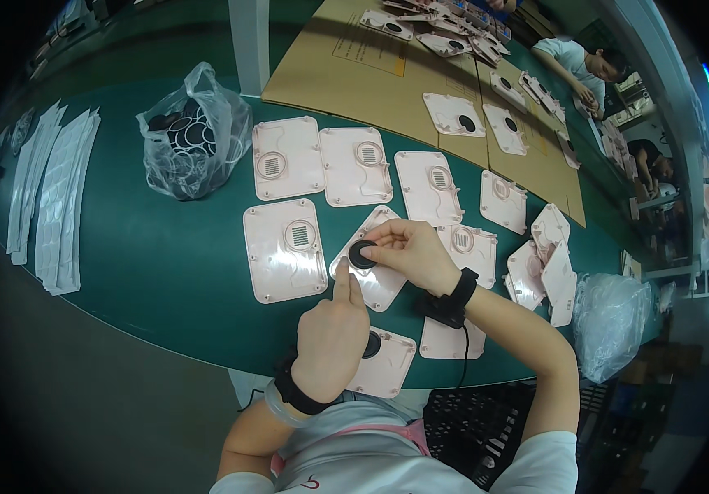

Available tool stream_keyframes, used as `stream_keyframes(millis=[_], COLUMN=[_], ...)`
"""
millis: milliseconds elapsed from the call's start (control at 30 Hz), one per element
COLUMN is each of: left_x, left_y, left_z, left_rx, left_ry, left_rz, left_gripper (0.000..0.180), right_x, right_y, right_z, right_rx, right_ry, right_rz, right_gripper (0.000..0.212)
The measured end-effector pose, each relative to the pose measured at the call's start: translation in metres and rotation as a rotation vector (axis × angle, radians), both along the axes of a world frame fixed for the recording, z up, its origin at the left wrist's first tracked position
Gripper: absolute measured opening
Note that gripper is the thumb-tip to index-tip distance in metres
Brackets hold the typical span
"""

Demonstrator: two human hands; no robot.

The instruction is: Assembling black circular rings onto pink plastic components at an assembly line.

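My right hand (410, 256) pinches a black round disc (361, 254) between thumb and fingers, over a pale pink plastic panel (380, 290) lying tilted on the table. The disc covers the spot where neighbouring panels show a round slotted grille. My left hand (334, 344) rests at the panel's near left edge, index and middle fingers stretched out, fingertips beside the disc. It holds nothing that I can see. Just right of the left hand lies another pink panel (389, 368) with a black disc in it, partly hidden by that hand. A flat panel (282, 267) lies to the left.
Several more pink panels (290, 132) lie farther back. A clear bag (198, 148) of black discs and white rings stands at left, near white strips (62, 206). Cardboard (313, 70) bears finished-looking panels. At right are stacked panels (560, 284), a plastic bag (612, 321) and a co-worker (572, 66).
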State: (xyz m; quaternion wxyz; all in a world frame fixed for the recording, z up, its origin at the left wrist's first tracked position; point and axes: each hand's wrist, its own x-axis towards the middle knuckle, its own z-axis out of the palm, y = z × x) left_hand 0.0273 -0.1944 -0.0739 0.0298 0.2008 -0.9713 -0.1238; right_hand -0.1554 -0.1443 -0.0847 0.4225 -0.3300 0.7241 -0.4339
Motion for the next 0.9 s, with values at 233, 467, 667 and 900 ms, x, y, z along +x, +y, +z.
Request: stream_keyframes(millis=[233, 467, 667, 900], left_x=[-0.001, 0.001, 0.002, -0.002], left_y=[0.001, -0.001, -0.002, -0.003], left_z=[-0.001, -0.003, -0.005, -0.003], left_rx=[0.006, 0.014, -0.005, 0.041], left_ry=[-0.006, 0.026, 0.053, 0.059], left_rz=[-0.009, -0.015, -0.022, -0.054], left_gripper=[0.048, 0.045, 0.042, 0.044], right_x=[0.006, 0.020, 0.030, 0.045], right_y=[0.000, 0.016, 0.026, 0.025], right_z=[0.005, 0.017, 0.027, 0.008], right_rx=[0.039, -0.165, 0.208, 0.209], right_ry=[0.107, 1.080, 1.121, 1.139], right_rz=[0.043, 0.274, 0.557, 0.543], right_gripper=[0.029, 0.046, 0.057, 0.066])
